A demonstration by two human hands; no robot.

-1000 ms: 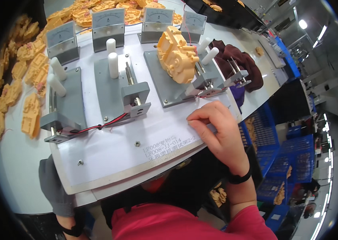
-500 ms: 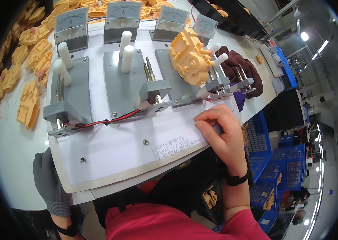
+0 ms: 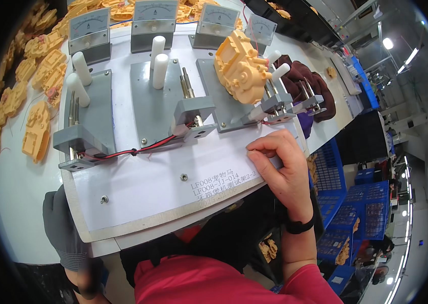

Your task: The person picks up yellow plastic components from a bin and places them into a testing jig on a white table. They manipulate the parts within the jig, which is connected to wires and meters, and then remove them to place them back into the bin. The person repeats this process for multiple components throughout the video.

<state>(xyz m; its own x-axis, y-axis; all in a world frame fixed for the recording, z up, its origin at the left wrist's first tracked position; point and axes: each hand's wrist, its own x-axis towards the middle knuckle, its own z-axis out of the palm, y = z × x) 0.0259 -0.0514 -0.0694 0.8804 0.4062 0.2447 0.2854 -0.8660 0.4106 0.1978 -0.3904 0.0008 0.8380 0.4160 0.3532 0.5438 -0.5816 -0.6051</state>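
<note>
A: Orange moulded part [image 3: 239,66] is sitting in the right-hand grey fixture [image 3: 224,96] on the white test board [image 3: 138,177]; the other two fixtures are standing empty.

B: Axis?

A: Running away from the person, toward the meters [image 3: 154,10]. Right hand [image 3: 280,167] is pinching the thin red wires [image 3: 266,123] near the clamp. Gloved left hand [image 3: 62,228] is curling round the board's near edge.

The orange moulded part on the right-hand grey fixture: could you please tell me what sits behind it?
Behind the orange moulded part stand two analog meters, partly visible, and white pegs beside it. Its body covers the grey fixture plate beneath.
</note>
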